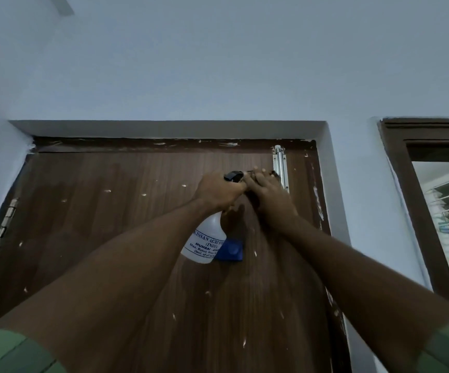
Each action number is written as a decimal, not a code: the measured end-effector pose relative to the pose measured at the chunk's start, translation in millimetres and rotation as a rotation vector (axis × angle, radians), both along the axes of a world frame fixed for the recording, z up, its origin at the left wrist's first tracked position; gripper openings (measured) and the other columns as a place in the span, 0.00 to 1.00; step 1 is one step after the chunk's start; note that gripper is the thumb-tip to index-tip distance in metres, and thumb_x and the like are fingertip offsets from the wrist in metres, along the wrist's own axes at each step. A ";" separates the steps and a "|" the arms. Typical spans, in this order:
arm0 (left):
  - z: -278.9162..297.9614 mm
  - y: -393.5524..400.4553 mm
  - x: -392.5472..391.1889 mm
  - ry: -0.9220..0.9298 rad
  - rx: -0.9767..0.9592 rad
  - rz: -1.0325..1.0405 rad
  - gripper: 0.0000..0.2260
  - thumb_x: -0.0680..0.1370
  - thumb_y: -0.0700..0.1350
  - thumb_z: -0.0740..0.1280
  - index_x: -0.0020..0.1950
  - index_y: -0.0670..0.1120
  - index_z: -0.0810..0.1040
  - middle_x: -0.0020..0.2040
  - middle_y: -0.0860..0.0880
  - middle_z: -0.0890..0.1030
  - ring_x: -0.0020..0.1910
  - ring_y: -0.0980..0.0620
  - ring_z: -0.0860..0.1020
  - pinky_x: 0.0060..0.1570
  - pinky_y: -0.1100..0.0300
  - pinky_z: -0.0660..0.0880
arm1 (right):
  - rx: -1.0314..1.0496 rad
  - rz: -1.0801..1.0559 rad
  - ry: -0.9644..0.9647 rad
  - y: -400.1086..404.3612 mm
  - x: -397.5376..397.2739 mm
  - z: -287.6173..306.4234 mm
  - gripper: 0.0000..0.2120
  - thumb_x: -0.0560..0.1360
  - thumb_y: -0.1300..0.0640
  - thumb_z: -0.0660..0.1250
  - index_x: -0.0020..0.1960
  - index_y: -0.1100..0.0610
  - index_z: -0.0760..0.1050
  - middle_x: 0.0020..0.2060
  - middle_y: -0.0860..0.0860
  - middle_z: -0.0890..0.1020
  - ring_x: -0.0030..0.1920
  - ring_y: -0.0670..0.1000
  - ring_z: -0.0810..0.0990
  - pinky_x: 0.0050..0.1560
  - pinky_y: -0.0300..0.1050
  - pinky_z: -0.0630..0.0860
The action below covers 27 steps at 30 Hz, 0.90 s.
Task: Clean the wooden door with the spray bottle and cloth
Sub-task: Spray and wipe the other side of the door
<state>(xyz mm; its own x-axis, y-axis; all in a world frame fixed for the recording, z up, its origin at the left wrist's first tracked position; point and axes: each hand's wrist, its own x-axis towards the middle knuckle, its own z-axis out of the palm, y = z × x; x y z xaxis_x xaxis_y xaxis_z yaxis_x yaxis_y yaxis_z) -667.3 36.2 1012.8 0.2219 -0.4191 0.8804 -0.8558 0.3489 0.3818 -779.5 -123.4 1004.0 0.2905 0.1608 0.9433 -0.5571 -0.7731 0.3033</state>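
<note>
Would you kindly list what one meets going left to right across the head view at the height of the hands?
Door hinge → left hand gripping the spray bottle → right hand → metal bolt → window frame.

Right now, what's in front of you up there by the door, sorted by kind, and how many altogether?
Hands: 2, the left hand gripping the bottle, the right hand raised against the door
Spray bottle: 1
Wooden door: 1
Metal latch bolt: 1
Hinge: 1
Blue object behind the bottle: 1
Window: 1
Total: 8
</note>
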 end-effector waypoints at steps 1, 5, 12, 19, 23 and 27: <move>0.7 -0.6 1.2 0.007 0.000 -0.004 0.10 0.81 0.49 0.72 0.49 0.41 0.82 0.36 0.45 0.84 0.30 0.51 0.82 0.31 0.58 0.79 | 0.004 -0.019 -0.005 3.8 -4.4 21.6 0.28 0.83 0.56 0.63 0.82 0.51 0.62 0.79 0.56 0.65 0.79 0.61 0.62 0.74 0.59 0.67; 3.1 -2.3 6.4 -0.025 0.009 0.022 0.09 0.82 0.46 0.71 0.44 0.44 0.79 0.32 0.48 0.81 0.24 0.56 0.78 0.27 0.64 0.76 | 0.084 -0.042 -0.097 8.4 7.2 66.1 0.32 0.81 0.63 0.65 0.82 0.50 0.61 0.80 0.58 0.62 0.79 0.63 0.63 0.73 0.59 0.67; 7.7 9.3 28.8 -0.089 0.031 0.049 0.11 0.83 0.50 0.69 0.46 0.43 0.81 0.32 0.48 0.81 0.25 0.56 0.78 0.26 0.65 0.73 | 0.024 0.056 -0.025 8.1 25.7 -25.6 0.35 0.79 0.53 0.71 0.82 0.51 0.60 0.78 0.59 0.66 0.77 0.63 0.66 0.70 0.64 0.70; 22.8 13.1 36.6 -0.080 0.027 0.097 0.10 0.81 0.49 0.71 0.44 0.44 0.81 0.34 0.47 0.83 0.24 0.58 0.78 0.25 0.66 0.74 | 0.189 0.003 -0.169 28.6 15.3 84.4 0.33 0.79 0.66 0.64 0.81 0.51 0.62 0.77 0.60 0.67 0.74 0.63 0.69 0.70 0.56 0.69; 13.7 13.4 40.4 -0.044 0.036 0.045 0.10 0.82 0.50 0.71 0.45 0.46 0.79 0.32 0.49 0.81 0.22 0.59 0.76 0.24 0.67 0.73 | 0.139 0.135 -0.224 33.7 42.2 9.8 0.32 0.78 0.62 0.67 0.80 0.49 0.64 0.75 0.53 0.70 0.72 0.58 0.70 0.67 0.60 0.73; 3.8 13.5 41.7 -0.064 0.052 0.050 0.13 0.83 0.52 0.70 0.44 0.45 0.79 0.31 0.49 0.80 0.21 0.60 0.75 0.23 0.68 0.72 | 0.026 0.120 0.030 26.3 30.9 -18.9 0.30 0.77 0.51 0.71 0.77 0.48 0.67 0.74 0.54 0.73 0.74 0.59 0.71 0.70 0.66 0.71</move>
<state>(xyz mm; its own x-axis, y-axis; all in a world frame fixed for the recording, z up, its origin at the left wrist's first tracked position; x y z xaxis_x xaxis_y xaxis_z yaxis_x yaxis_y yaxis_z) -625.7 49.7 1016.6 0.1871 -0.4544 0.8709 -0.8949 0.2868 0.3419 -748.5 -97.1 985.1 0.2987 0.1717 0.9388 -0.4514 -0.8412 0.2975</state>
